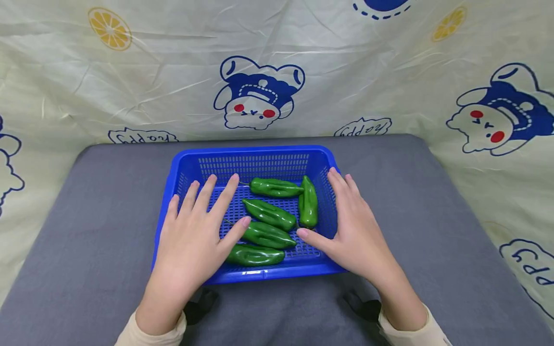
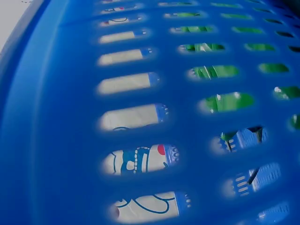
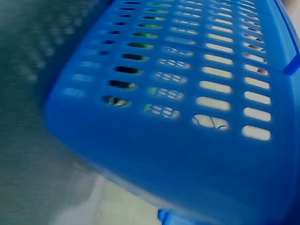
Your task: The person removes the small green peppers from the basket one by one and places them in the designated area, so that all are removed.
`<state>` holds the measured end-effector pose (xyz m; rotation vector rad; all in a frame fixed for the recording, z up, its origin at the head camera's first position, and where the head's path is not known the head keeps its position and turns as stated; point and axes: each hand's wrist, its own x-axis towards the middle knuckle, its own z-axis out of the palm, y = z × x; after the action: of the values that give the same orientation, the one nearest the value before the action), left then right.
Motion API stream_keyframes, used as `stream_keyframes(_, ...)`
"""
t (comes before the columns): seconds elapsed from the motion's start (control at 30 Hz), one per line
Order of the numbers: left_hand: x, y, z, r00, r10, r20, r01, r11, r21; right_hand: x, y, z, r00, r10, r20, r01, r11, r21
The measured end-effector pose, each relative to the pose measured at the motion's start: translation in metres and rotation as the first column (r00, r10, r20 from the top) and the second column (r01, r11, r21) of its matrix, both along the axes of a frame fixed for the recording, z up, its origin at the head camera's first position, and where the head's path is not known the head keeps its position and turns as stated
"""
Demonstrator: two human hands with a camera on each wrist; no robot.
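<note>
A blue plastic basket point(image 1: 253, 149) with slotted walls lies on the table, holding several glossy green peppers. One pepper point(image 1: 274, 188) lies across the back, another pepper point(image 1: 308, 202) points front to back at the right, and the others lie roughly crosswise in front. My left hand point(image 1: 190, 245) is spread over the basket's left side, hiding part of the front peppers. Over the right rim is my right hand point(image 1: 359, 230), fingers extended and thumb reaching inward. Whether either hand touches the basket is unclear. Both wrist views show its slotted wall point(image 2: 61, 140) point(image 3: 154, 154) close up.
Grey cloth covers the table point(image 1: 433, 230), which extends on both sides of the basket. Behind it hangs a pale curtain point(image 1: 173, 77) printed with cartoon bears and orange slices. Dark straps point(image 1: 201, 305) show near the wrists.
</note>
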<state>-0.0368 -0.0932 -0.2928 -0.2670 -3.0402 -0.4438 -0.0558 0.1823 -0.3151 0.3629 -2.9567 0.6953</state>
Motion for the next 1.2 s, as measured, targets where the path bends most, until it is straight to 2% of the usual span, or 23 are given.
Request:
stream_keyframes(0.27,-0.002,-0.002,-0.001,0.999,-0.013,-0.039,0.013,1.0,0.014,0.007,0.016,-0.014,0.999,0.007,0.049,-0.005,0.998,-0.056)
stream_keyframes(0.4,-0.004,-0.001,-0.004,0.998,-0.03,-0.063,0.031,0.999,0.023,0.012,0.024,-0.021,0.993,0.021,0.118,-0.009,0.995,-0.1)
stream_keyframes(0.5,-0.007,-0.001,-0.006,0.997,-0.041,-0.062,0.043,0.999,0.032,0.014,0.027,-0.023,0.986,0.04,0.164,-0.02,0.992,-0.125)
stream_keyframes(0.67,-0.012,-0.004,-0.007,0.996,-0.071,-0.05,0.073,0.996,0.057,0.012,0.026,-0.023,0.98,0.064,0.191,-0.04,0.991,-0.126)
stream_keyframes(0.87,-0.021,-0.004,0.003,0.987,-0.126,-0.096,0.135,0.987,0.089,0.009,0.025,-0.02,0.977,0.075,0.201,-0.056,0.993,-0.101)
stream_keyframes(0.97,-0.024,0.0,0.011,0.982,-0.153,-0.109,0.16,0.985,0.068,0.008,0.027,-0.021,0.975,0.087,0.205,-0.068,0.993,-0.099)
stream_keyframes(1.07,-0.024,0.003,0.017,0.978,-0.193,-0.086,0.197,0.98,0.043,0.008,0.028,-0.021,0.972,0.098,0.216,-0.075,0.991,-0.111)
stream_keyframes(1.2,-0.021,0.003,0.016,0.972,-0.225,-0.064,0.228,0.973,0.036,0.009,0.028,-0.021,0.97,0.097,0.223,-0.071,0.99,-0.122)
